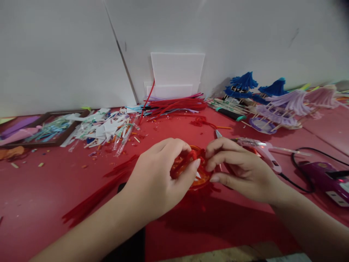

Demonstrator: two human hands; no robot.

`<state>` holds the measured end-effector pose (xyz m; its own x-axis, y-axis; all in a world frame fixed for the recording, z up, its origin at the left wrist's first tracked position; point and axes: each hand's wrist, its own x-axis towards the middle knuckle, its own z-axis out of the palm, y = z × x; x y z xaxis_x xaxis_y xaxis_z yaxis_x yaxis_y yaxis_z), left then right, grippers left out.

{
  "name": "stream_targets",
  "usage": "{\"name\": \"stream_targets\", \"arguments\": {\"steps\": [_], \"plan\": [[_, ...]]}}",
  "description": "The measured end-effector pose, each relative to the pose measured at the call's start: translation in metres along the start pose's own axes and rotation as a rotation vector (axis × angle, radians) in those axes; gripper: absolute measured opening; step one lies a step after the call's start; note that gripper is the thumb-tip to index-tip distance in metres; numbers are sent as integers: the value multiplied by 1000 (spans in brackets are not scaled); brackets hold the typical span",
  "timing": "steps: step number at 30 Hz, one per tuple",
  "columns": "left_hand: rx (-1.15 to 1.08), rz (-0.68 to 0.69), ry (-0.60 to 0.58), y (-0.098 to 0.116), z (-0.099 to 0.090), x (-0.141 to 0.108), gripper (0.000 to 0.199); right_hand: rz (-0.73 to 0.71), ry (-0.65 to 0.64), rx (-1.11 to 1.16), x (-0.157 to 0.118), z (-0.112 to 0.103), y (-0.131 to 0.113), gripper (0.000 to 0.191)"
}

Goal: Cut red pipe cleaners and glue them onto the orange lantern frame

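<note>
Between my hands is a round craft piece (200, 178) with an orange base and fuzzy red pipe cleaner work on top. My left hand (160, 174) pinches a bent red pipe cleaner (193, 154) between thumb and fingers, over the piece's left side. On the other side, my right hand (242, 167) curls its fingertips onto the red edge of the piece; its exact grip is partly hidden. A bundle of red pipe cleaners (100, 193) lies left of my left forearm. Just beyond my right hand are a metal tool tip (218, 134) and a pink-and-white glue gun (268, 154).
A purple power strip (324, 180) with a black cord lies at right. Blue and lilac pagoda-like models (286, 103) stand behind it. More red pipe cleaners (177, 105), paper scraps (106, 127) and a brown frame (46, 143) line the wall. A black object (131, 243) lies beneath my left forearm.
</note>
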<state>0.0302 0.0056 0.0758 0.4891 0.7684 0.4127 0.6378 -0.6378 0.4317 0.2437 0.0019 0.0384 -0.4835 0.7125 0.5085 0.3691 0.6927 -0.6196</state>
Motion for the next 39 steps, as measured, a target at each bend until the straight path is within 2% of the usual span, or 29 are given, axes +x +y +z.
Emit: {"name": "stream_targets", "arguments": {"steps": [4, 11, 23, 39], "plan": [[4, 2, 7, 0, 1, 0, 7, -17, 58, 4, 0, 1, -1, 1], [-1, 14, 16, -1, 1, 0, 9, -208, 173, -67, 0, 2, -1, 8], [-32, -3, -27, 1, -1, -1, 10, -259, 113, -162, -1, 4, -8, 7], [-77, -40, -20, 0, -5, 0, 7, -306, 91, -201, -1, 3, -11, 8]]}}
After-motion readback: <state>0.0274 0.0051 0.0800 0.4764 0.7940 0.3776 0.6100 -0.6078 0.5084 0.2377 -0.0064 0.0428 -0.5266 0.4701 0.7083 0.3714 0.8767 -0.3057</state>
